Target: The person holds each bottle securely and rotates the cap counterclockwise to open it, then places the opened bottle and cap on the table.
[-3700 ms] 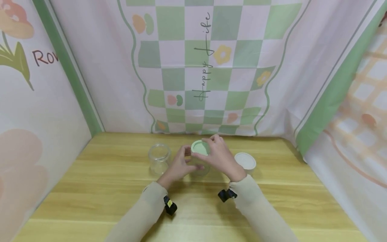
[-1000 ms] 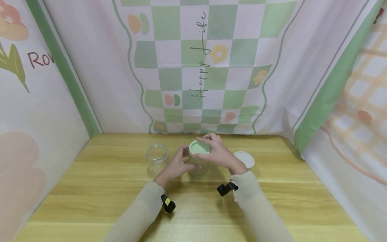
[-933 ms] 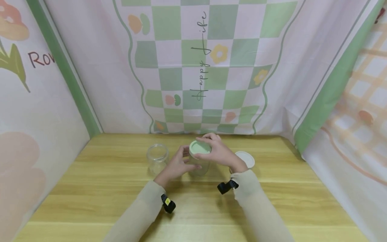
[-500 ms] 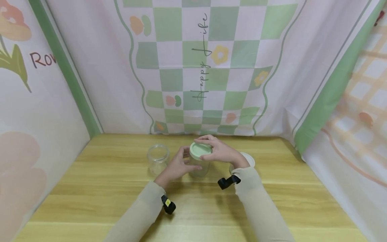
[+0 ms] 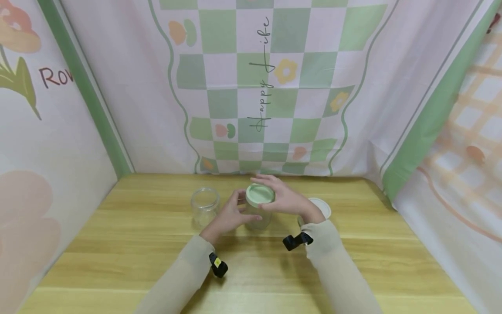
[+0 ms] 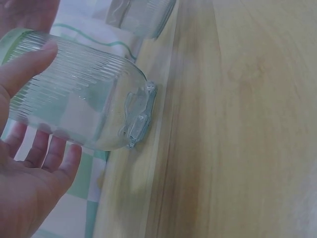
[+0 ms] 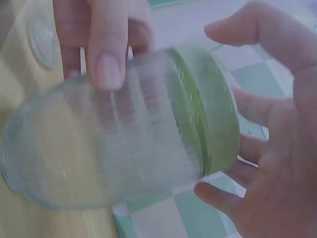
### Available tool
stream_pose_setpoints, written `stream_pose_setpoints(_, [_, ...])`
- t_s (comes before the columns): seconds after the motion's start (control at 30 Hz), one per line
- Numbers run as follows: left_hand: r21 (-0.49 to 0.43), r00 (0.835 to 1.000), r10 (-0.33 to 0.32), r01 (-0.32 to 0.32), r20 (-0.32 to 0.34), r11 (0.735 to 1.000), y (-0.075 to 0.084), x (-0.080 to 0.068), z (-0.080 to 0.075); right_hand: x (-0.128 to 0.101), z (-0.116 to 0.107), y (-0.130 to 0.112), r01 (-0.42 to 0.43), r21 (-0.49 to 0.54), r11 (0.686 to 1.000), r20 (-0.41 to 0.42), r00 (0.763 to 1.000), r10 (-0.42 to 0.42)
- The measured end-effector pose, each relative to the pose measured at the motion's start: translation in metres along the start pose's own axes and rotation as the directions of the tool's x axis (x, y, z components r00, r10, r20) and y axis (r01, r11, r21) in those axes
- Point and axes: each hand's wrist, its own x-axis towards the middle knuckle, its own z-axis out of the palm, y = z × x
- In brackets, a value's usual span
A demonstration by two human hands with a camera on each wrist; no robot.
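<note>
A ribbed glass jar (image 5: 257,219) stands on the wooden table (image 5: 353,261) with a pale green lid (image 5: 260,195) on its mouth. My left hand (image 5: 234,212) grips the jar's body, thumb on one side (image 6: 34,62) and fingers on the other. In the right wrist view the jar (image 7: 99,148) and lid (image 7: 203,109) fill the frame. My right hand (image 5: 281,198) cups the lid with fingers spread; its top finger (image 7: 257,29) stands clear of the rim.
An open, lidless glass jar (image 5: 205,204) stands just left of my left hand. A white lid (image 5: 322,206) lies on the table behind my right wrist, partly hidden. Patterned cloth walls close in the back and both sides.
My right hand turned on the green lid, then loosened, and its fingers are now spread. The left hand kept holding the jar in place.
</note>
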Motion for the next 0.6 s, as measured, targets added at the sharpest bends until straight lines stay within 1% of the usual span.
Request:
stream_pose_setpoints(0.1, [0.001, 1.000, 0.004, -0.004, 0.004, 1.000, 0.000, 0.000, -0.001, -0.001, 0.006, -0.006, -0.016, -0.010, 1.000, -0.068, 0.998, 0.016])
stream_pose_setpoints(0.17, [0.004, 1.000, -0.001, 0.001, 0.004, 1.000, 0.000, 0.000, 0.000, -0.002, 0.010, -0.011, -0.061, -0.038, 0.997, -0.125, 0.991, 0.056])
stream_pose_setpoints(0.23, [0.005, 1.000, -0.010, 0.010, 0.002, 1.000, 0.000, 0.000, 0.000, -0.003, 0.016, -0.016, -0.125, -0.091, 0.988, -0.186, 0.977, 0.106])
stream_pose_setpoints(0.27, [0.006, 1.000, -0.017, 0.017, 0.000, 1.000, 0.000, 0.000, 0.000, -0.003, 0.018, -0.018, -0.160, -0.127, 0.979, -0.215, 0.968, 0.130])
stream_pose_setpoints(0.33, [0.008, 1.000, -0.029, 0.029, -0.006, 1.000, 0.000, 0.000, 0.000, -0.002, 0.024, -0.022, -0.232, -0.207, 0.951, -0.265, 0.949, 0.174])
stream_pose_setpoints(0.4, [0.009, 0.999, -0.035, 0.035, -0.011, 0.999, 0.001, 0.000, 0.000, -0.002, 0.028, -0.027, -0.279, -0.275, 0.920, -0.304, 0.933, 0.192])
stream_pose_setpoints(0.5, [0.009, 0.999, -0.036, 0.036, -0.015, 0.999, 0.001, 0.000, 0.000, -0.001, 0.034, -0.031, -0.315, -0.356, 0.880, -0.352, 0.917, 0.186])
stream_pose_setpoints(0.6, [0.014, 0.999, -0.037, 0.037, -0.018, 0.999, 0.000, 0.000, 0.000, 0.000, 0.038, -0.034, -0.316, -0.404, 0.858, -0.391, 0.908, 0.150])
